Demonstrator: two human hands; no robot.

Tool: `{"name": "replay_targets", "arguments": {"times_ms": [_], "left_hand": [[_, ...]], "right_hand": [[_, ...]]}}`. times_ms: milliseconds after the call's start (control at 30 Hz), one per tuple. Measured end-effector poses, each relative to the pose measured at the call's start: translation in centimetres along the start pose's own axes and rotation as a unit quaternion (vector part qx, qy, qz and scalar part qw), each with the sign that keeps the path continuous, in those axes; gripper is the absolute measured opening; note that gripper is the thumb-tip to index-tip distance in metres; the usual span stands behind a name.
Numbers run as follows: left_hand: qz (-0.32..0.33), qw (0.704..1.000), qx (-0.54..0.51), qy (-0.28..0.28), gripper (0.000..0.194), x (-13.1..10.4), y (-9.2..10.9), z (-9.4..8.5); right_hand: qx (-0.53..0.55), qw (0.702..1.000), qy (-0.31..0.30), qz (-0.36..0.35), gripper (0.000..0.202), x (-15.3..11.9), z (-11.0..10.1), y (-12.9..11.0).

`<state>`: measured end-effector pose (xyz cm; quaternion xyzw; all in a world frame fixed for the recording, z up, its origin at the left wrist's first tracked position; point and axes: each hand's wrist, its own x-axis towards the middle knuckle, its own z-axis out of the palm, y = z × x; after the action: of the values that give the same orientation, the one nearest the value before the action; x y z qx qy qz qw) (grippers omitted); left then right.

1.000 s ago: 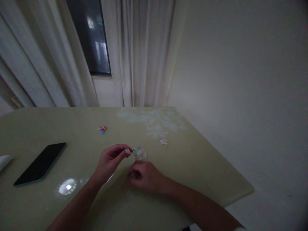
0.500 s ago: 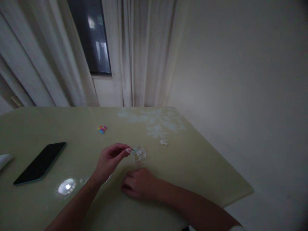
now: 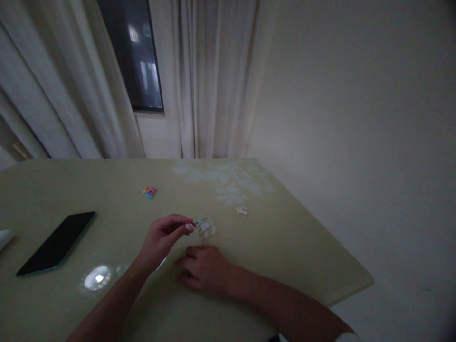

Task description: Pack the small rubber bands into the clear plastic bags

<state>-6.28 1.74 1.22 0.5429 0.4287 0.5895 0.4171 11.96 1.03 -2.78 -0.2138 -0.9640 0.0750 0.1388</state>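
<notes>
My left hand (image 3: 167,235) pinches a small white piece (image 3: 190,227) between thumb and fingertips, just left of a clear plastic box (image 3: 211,227). In or on the box lie a small yellow ring (image 3: 200,231), a white piece and a greenish bit. Nearer to me, my right hand (image 3: 204,268) rests low over the table with its fingers curled and slightly parted; whether anything is between them is hidden. A small heap of white pieces (image 3: 241,210) lies right of the box, and a cluster of colourful pieces (image 3: 150,192) lies farther back to the left.
A dark tablet (image 3: 57,243) lies on the left of the pale green table (image 3: 285,247), with a white object (image 3: 5,237) at the far left edge. Curtains (image 3: 221,85) and a wall stand behind. A dark object shows at the bottom edge.
My right hand has shifted slightly left, and its fingers have spread a little. My left hand still holds the white piece, now tilted slightly lower. The view has moved a little.
</notes>
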Motion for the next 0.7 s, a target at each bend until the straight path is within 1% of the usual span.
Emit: {"name": "replay_targets", "arguments": {"times_ms": [100,200,333,533,633,700], "left_hand": [[-0.003,1.0,-0.001,-0.02,0.013,-0.1,-0.1,-0.1],[-0.007,1.0,0.007,-0.03,0.013,-0.2,-0.1,-0.1],[-0.008,1.0,0.001,-0.026,0.012,-0.2,0.1,-0.1],[-0.006,1.0,0.0,-0.011,0.012,-0.1,0.0,-0.2],[-0.017,1.0,-0.001,-0.001,0.013,-0.1,-0.2,-0.3],[-0.022,1.0,-0.001,0.003,0.015,-0.1,-0.2,-0.4]], "right_hand": [[-0.02,0.999,-0.012,-0.03,0.028,0.1,0.3,-0.3],[-0.02,0.999,-0.019,-0.025,0.027,0.1,0.0,-0.6],[-0.031,0.999,-0.031,-0.019,0.027,0.1,-0.4,-0.6],[-0.054,0.997,-0.049,-0.031,0.031,0.0,0.7,-0.6],[-0.021,0.998,-0.061,-0.013,0.029,-0.2,0.5,-0.4],[0.067,0.996,-0.057,0.012,0.025,-0.3,-0.4,-0.2]]}}
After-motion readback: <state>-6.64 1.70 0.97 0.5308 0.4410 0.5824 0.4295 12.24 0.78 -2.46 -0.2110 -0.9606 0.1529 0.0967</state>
